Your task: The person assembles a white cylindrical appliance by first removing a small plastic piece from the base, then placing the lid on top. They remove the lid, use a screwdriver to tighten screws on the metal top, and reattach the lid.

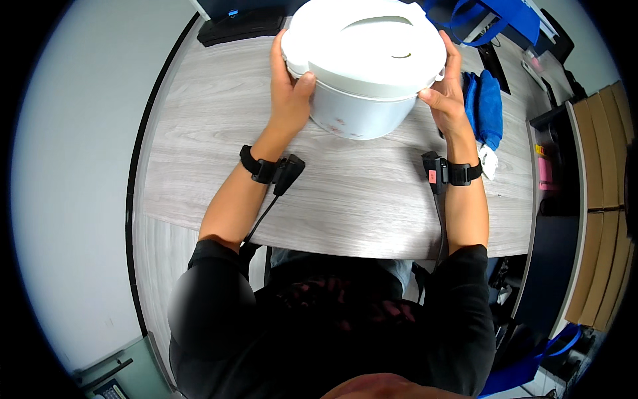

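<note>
A large white round lidded container point(362, 110) with a faint floral print is at the far middle of the desk. Its white lid point(332, 33) is on, with a curved handle recess on top and tabs at the sides. My left hand point(290, 93) grips the left side, thumb on the lid's rim and fingers behind it. On the opposite side my right hand point(448, 96) clasps the rim, thumb in front. The fingertips of both hands are partly hidden. Whether the container's base touches the desk, I cannot tell.
The wood-grain desk point(345, 199) spreads below. A folded blue cloth point(488, 110) lies right of my right hand. Blue bags point(512, 23) stand at the far right, a black flat case point(242, 26) at the far left. Cabled wrist devices point(289, 174) hang from both wrists. Cardboard boxes point(601, 153) line the right.
</note>
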Demonstrator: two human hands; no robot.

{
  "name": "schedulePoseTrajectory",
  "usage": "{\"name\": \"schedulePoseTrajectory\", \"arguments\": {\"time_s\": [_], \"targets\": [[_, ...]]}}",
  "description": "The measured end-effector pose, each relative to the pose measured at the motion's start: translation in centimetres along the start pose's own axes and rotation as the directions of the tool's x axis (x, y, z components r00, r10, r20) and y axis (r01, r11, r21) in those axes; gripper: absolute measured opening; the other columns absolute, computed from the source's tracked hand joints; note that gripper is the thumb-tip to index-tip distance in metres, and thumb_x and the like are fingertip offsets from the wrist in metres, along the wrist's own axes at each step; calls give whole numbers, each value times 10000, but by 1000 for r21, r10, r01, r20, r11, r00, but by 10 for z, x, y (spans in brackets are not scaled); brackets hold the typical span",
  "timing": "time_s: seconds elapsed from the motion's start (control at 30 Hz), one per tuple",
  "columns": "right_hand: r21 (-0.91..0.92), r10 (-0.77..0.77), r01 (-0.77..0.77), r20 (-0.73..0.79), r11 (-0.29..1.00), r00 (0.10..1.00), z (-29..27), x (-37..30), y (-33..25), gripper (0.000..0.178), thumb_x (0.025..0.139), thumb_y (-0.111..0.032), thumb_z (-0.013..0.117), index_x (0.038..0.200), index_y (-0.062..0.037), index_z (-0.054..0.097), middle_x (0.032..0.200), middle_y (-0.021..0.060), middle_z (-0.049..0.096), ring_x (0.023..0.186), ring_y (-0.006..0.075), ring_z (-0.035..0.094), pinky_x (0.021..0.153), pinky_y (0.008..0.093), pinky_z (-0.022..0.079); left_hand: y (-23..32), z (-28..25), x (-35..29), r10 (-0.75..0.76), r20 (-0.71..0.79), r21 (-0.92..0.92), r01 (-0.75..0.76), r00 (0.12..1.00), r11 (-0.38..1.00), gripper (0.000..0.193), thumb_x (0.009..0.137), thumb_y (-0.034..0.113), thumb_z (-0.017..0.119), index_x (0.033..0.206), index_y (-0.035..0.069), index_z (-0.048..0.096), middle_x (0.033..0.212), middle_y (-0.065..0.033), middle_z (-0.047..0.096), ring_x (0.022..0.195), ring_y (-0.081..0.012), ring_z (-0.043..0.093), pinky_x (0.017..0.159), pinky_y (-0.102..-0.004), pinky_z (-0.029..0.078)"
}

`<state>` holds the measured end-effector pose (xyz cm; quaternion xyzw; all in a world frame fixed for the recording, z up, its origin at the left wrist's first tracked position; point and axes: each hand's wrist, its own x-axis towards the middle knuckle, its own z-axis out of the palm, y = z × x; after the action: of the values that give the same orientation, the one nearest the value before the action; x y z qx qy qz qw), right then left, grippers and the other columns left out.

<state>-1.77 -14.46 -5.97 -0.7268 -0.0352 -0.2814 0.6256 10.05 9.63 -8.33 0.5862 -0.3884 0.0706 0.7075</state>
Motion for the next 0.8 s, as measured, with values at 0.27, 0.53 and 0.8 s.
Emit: {"name": "schedulePoseTrajectory", "arguments": {"time_s": [0.27,0.53,0.8], "targets": [[81,11,-18,85,997,996,-3,0,-2,1233,557,-282,864,1546,-129,143,1508,241,320,1456,418,224,1196,496,179,-7,-6,-3,-42,-14,80,43,999,996,906,868,538,530,1548,53,179,1497,-185,336,1394,-282,337,1135,-418,301],[79,77,-82,66,993,995,-4,4,-12,1187,503,-248,813,1539,-179,238,1491,226,344,1455,430,203,1154,565,235,-11,-10,-3,-76,-27,90,78,997,993,921,852,522,532,1540,29,171,1514,-224,286,1426,-338,273,1164,-485,227],[84,85,-91,75,992,994,-6,4,-9,1176,522,-226,823,1535,-186,227,1445,253,414,1403,447,326,1122,524,329,-8,-11,-9,-103,99,-32,107,990,994,1105,822,558,629,1572,141,-67,1588,-198,150,1481,-349,147,1183,-522,143]]}}
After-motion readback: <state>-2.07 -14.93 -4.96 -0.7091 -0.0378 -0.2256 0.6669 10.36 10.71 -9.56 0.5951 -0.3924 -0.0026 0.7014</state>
